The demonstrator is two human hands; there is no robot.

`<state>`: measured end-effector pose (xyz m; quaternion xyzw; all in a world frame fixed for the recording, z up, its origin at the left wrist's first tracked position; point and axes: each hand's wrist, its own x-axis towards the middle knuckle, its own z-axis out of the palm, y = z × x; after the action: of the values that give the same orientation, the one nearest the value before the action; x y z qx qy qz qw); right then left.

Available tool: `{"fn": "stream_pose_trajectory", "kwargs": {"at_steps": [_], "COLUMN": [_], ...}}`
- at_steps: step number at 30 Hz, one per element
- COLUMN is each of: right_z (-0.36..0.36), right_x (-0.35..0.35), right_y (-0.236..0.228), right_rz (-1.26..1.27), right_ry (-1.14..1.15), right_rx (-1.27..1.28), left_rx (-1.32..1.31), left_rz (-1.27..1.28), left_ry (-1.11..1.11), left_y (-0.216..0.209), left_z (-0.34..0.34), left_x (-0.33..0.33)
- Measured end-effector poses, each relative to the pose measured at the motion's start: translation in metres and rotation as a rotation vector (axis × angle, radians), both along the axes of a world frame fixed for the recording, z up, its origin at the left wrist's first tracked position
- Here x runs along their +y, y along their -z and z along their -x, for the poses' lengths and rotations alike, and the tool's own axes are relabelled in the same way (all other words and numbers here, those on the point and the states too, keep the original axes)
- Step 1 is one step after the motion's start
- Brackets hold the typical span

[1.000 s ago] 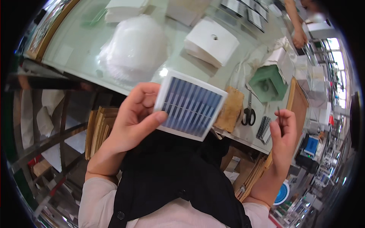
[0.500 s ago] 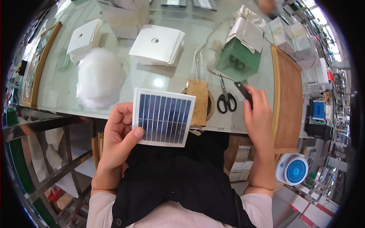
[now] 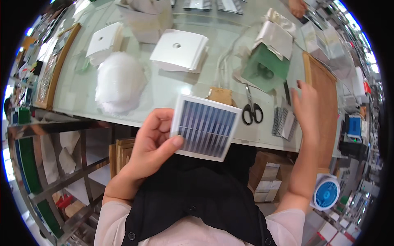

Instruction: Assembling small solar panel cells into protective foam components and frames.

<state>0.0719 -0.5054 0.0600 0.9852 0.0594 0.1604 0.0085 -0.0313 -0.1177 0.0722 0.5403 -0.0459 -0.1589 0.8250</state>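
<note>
My left hand (image 3: 158, 137) pinches the left edge of a small square solar panel (image 3: 207, 129), thumb on its face. The panel has blue cells, pale lines and a white border, and it is tilted above the table's front edge. At the right of the table my right hand (image 3: 305, 104) is slightly blurred, its fingers apart and holding nothing I can see. Just left of it lies a thin dark bar-shaped tool (image 3: 287, 92). Below that tool rests a small pile of grey striped pieces (image 3: 284, 124). Black-handled scissors (image 3: 251, 113) lie between the panel and this pile.
White square stacks (image 3: 178, 47) and a mound of white translucent sheets (image 3: 120, 84) stand on the glass-topped table. A tan block (image 3: 220, 95) sits partly behind the panel. Farther right are a green open box (image 3: 266, 67) and a wooden board (image 3: 322, 102). Another person's hand (image 3: 298, 7) shows at the far edge.
My right hand has let go of the dark tool, which now lies on the table, and has moved right. The view has shifted; the panel sits farther right, overlapping the tan block.
</note>
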Motion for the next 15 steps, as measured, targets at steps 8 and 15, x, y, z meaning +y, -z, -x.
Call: {"fn": "stream_pose_trajectory", "kwargs": {"at_steps": [8, 15], "right_z": [0.093, 0.103], "right_x": [0.119, 0.122], "right_y": [-0.045, -0.027], "right_rz": [-1.528, -1.973], "right_ry": [-0.259, -0.068], "right_rx": [0.583, 0.595], "left_rx": [-0.048, -0.062], "left_rz": [0.022, 0.044], "left_ry": [0.062, 0.192], "left_y": [-0.003, 0.002], "left_z": [-0.008, -0.014], "left_x": [-0.027, -0.046]}}
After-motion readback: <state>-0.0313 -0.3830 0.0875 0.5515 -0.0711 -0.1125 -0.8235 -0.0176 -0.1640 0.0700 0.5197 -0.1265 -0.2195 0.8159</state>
